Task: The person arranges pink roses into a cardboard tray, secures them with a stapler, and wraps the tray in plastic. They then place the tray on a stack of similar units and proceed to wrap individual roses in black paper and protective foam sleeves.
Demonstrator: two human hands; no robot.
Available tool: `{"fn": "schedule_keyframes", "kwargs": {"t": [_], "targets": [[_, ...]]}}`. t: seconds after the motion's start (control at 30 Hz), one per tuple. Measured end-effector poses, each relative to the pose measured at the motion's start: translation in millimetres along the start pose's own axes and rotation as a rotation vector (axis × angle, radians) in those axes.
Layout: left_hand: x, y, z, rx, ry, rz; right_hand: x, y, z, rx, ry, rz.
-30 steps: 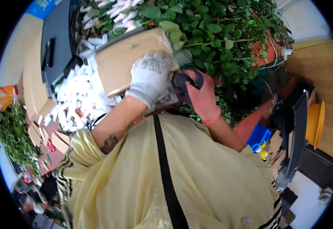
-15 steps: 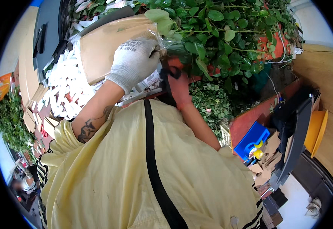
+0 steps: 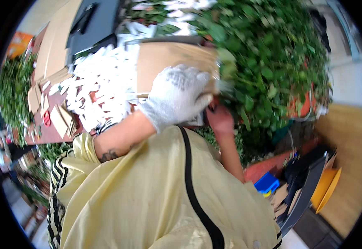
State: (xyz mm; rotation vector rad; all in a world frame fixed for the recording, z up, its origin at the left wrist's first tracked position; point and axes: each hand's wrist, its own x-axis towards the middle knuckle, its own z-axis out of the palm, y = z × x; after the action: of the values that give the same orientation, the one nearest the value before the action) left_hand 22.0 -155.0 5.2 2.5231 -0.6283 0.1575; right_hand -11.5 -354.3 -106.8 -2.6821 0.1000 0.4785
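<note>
My left hand [image 3: 177, 93], in a white knit glove, lies over the near part of a brown cardboard wrap [image 3: 174, 56]. Its thumb stands apart and its fingertips rest on the cardboard. Clear film shows at the wrap's right edge, where green leafy stems [image 3: 251, 79] stick out. Just below that edge my bare right hand [image 3: 221, 119] is closed around a small black tool, blurred and mostly hidden, so its kind does not show.
Many white paper-like pieces [image 3: 102, 79] cover the table left of the wrap. A dark grey case [image 3: 91, 25] stands behind them. Red scissors [image 3: 46, 119] and cardboard pieces [image 3: 60, 118] lie farther left. At right are a blue box [image 3: 267, 183] and a yellow-orange panel [image 3: 327, 189].
My view has shifted, so the table sits lower and farther right. My left hand has loosened from a curled grip at the wrap's edge and lies flatter. My right hand stays near that edge.
</note>
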Motion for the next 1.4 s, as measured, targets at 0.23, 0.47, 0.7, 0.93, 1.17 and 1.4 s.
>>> {"fn": "schedule_keyframes", "kwargs": {"t": [0.23, 0.47, 0.7, 0.93, 1.17, 1.4], "targets": [[-57.7, -34.8, -43.7, 0.064, -0.147, -0.120, -39.3, -181.7, -147.1, -0.096, 0.027, -0.960], [-135.7, -63.8, -50.7, -0.424, 0.095, 0.001, 94.0, -330.9, -5.8, -1.514, -0.697, -1.079], [-169.5, -88.4, -31.1, -1.186, 0.292, -0.473, 55.8, -341.8, -45.4, -1.734, -0.709, -1.395], [-72.9, -111.9, -12.4, -1.537, 0.196, -0.454, 42.7, -280.9, -162.0, -1.257, -0.574, -1.143], [-48.8, -130.6, 0.2, -2.289, -0.013, -0.819, -33.1, -120.9, -133.1, 0.615, 0.120, -0.751], [-41.1, -87.9, -55.5, -2.240, -0.164, -0.502, 7.1, -28.5, -89.4, 0.155, 1.132, -0.801]]}}
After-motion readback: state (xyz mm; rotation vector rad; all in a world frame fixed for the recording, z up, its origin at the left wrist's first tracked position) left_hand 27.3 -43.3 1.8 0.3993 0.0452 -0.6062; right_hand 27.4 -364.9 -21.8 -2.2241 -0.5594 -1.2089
